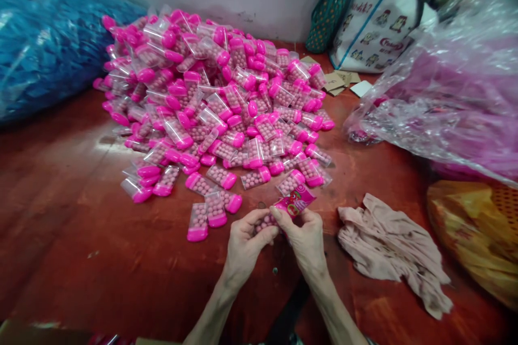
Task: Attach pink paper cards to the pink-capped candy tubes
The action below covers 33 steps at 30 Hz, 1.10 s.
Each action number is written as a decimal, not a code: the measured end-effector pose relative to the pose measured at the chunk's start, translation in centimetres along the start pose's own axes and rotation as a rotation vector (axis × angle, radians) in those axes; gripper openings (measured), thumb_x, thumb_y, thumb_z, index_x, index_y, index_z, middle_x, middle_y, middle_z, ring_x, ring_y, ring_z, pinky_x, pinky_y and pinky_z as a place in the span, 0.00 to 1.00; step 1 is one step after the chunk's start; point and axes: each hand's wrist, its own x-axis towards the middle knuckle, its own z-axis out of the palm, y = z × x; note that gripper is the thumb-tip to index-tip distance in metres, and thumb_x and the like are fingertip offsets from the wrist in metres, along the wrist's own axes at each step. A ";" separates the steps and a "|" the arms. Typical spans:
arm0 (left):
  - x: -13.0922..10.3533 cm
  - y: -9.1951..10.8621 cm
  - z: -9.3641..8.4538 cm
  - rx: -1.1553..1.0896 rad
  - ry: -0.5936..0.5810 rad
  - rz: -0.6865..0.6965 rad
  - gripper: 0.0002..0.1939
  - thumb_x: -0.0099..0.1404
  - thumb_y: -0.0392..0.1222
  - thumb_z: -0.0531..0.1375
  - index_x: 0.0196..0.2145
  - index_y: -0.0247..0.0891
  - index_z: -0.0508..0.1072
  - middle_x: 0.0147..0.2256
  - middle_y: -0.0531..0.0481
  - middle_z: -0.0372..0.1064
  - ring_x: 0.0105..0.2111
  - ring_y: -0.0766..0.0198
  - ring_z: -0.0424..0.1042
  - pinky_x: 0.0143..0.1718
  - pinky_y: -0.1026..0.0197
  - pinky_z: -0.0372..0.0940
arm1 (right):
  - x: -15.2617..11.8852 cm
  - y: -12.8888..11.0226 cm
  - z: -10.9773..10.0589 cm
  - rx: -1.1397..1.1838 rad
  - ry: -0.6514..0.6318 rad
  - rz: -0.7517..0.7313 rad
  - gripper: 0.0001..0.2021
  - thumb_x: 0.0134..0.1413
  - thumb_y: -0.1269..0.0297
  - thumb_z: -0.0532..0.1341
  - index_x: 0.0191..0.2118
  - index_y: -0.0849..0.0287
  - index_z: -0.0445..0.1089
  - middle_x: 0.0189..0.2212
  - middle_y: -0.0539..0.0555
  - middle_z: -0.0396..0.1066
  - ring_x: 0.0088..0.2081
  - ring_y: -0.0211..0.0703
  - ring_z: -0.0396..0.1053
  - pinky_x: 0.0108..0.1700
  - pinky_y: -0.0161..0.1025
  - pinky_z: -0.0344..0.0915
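Near the front middle of the table, my left hand [247, 242] is closed on a small clear candy container [266, 222] filled with pink balls. Close against it, my right hand [301, 234] pinches a pink printed sleeve [297, 200] with a cartoon figure and swirls on it. The two things meet between my fingers; whether the container sits partly inside the sleeve cannot be seen. Just beyond my hands lie several loose containers [216, 207] with bright pink caps. Behind them rises a large heap of the same containers [226, 97].
A blue-filled plastic bag [60, 38] stands at the left. To the right lie a crumpled beige cloth [392, 242], a clear bag with pink contents [457, 97] and a yellow bag [473, 232]. A white tote [372, 27] and cardboard pieces [338, 81] are at the back.
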 end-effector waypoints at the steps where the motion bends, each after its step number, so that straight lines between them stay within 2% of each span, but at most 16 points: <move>1: 0.0 0.0 0.1 -0.006 -0.005 -0.003 0.09 0.50 0.35 0.63 0.32 0.34 0.74 0.18 0.55 0.65 0.17 0.71 0.62 0.19 0.69 0.57 | 0.1 0.0 -0.2 0.056 -0.038 0.027 0.11 0.39 0.59 0.67 0.23 0.63 0.71 0.18 0.50 0.71 0.20 0.38 0.66 0.24 0.34 0.65; 4: -0.1 0.1 0.1 0.000 -0.037 -0.015 0.08 0.51 0.36 0.63 0.31 0.34 0.74 0.20 0.53 0.68 0.17 0.71 0.62 0.19 0.69 0.57 | 0.4 0.1 -0.8 0.262 -0.165 0.104 0.11 0.40 0.58 0.66 0.23 0.63 0.71 0.17 0.50 0.70 0.18 0.36 0.65 0.22 0.33 0.64; 7: -0.1 0.2 0.1 0.017 -0.037 -0.023 0.08 0.50 0.36 0.64 0.31 0.34 0.74 0.21 0.51 0.70 0.17 0.72 0.62 0.18 0.69 0.56 | 0.5 0.3 -1.1 0.325 -0.208 0.120 0.11 0.42 0.58 0.66 0.24 0.63 0.72 0.18 0.51 0.70 0.20 0.37 0.66 0.23 0.34 0.65; 12: -0.2 0.2 0.1 0.037 -0.018 0.017 0.08 0.49 0.36 0.64 0.31 0.35 0.75 0.19 0.54 0.67 0.16 0.72 0.61 0.17 0.69 0.56 | 0.1 0.6 -0.5 0.202 -0.132 0.110 0.11 0.44 0.58 0.64 0.26 0.63 0.73 0.18 0.50 0.70 0.18 0.36 0.65 0.21 0.33 0.64; 15: -0.3 -0.2 0.3 0.080 0.042 0.085 0.09 0.50 0.36 0.63 0.32 0.35 0.75 0.21 0.55 0.66 0.18 0.72 0.62 0.20 0.69 0.59 | 0.1 0.7 -0.2 0.113 -0.084 0.065 0.10 0.41 0.60 0.66 0.28 0.62 0.74 0.22 0.50 0.73 0.22 0.38 0.69 0.27 0.34 0.67; 17: -0.4 -0.4 0.4 0.083 0.072 0.111 0.09 0.52 0.36 0.63 0.34 0.35 0.75 0.22 0.54 0.66 0.19 0.72 0.62 0.21 0.69 0.60 | 0.1 0.6 -0.2 0.099 -0.097 0.049 0.09 0.40 0.61 0.67 0.27 0.62 0.73 0.23 0.51 0.74 0.25 0.39 0.70 0.29 0.35 0.67; 20: -0.3 -0.6 0.6 -0.021 0.061 0.063 0.08 0.54 0.37 0.61 0.34 0.35 0.72 0.20 0.56 0.63 0.18 0.73 0.61 0.18 0.70 0.56 | 0.2 0.3 -0.2 0.153 -0.187 0.076 0.09 0.42 0.60 0.66 0.28 0.62 0.71 0.21 0.50 0.72 0.19 0.37 0.67 0.23 0.34 0.66; 24: -0.1 -0.5 0.6 -0.202 0.017 0.001 0.11 0.55 0.38 0.61 0.37 0.37 0.67 0.22 0.56 0.65 0.16 0.73 0.62 0.15 0.71 0.52 | 0.0 0.0 0.2 0.180 -0.207 0.050 0.11 0.47 0.57 0.62 0.27 0.61 0.68 0.16 0.47 0.67 0.14 0.34 0.61 0.17 0.32 0.62; 27: -0.2 -0.4 0.8 -0.246 0.032 0.028 0.14 0.57 0.39 0.59 0.42 0.39 0.64 0.24 0.55 0.65 0.18 0.73 0.62 0.16 0.71 0.54 | -0.7 0.4 0.9 0.146 -0.174 0.019 0.12 0.50 0.57 0.60 0.28 0.62 0.67 0.14 0.46 0.63 0.13 0.33 0.59 0.16 0.32 0.61; 29: -0.3 -0.5 0.9 -0.263 0.072 0.050 0.15 0.58 0.40 0.58 0.44 0.40 0.64 0.25 0.55 0.65 0.18 0.73 0.61 0.17 0.71 0.54 | -1.2 0.8 1.4 0.069 -0.097 -0.023 0.11 0.50 0.57 0.60 0.30 0.61 0.67 0.17 0.46 0.63 0.15 0.32 0.59 0.17 0.31 0.60; 31: -0.3 -0.7 0.9 -0.283 0.108 0.054 0.14 0.59 0.41 0.57 0.44 0.39 0.66 0.24 0.55 0.64 0.18 0.73 0.59 0.18 0.71 0.54 | -1.5 1.1 1.7 -0.009 -0.038 -0.071 0.10 0.50 0.58 0.60 0.31 0.61 0.68 0.19 0.47 0.64 0.17 0.33 0.60 0.19 0.31 0.61; 33: -0.2 -0.8 0.8 -0.302 0.121 0.041 0.13 0.59 0.41 0.57 0.43 0.38 0.68 0.23 0.55 0.65 0.18 0.74 0.57 0.18 0.70 0.54 | -1.5 1.1 1.6 -0.003 -0.055 -0.079 0.09 0.49 0.58 0.61 0.32 0.60 0.68 0.20 0.46 0.65 0.19 0.33 0.60 0.21 0.31 0.61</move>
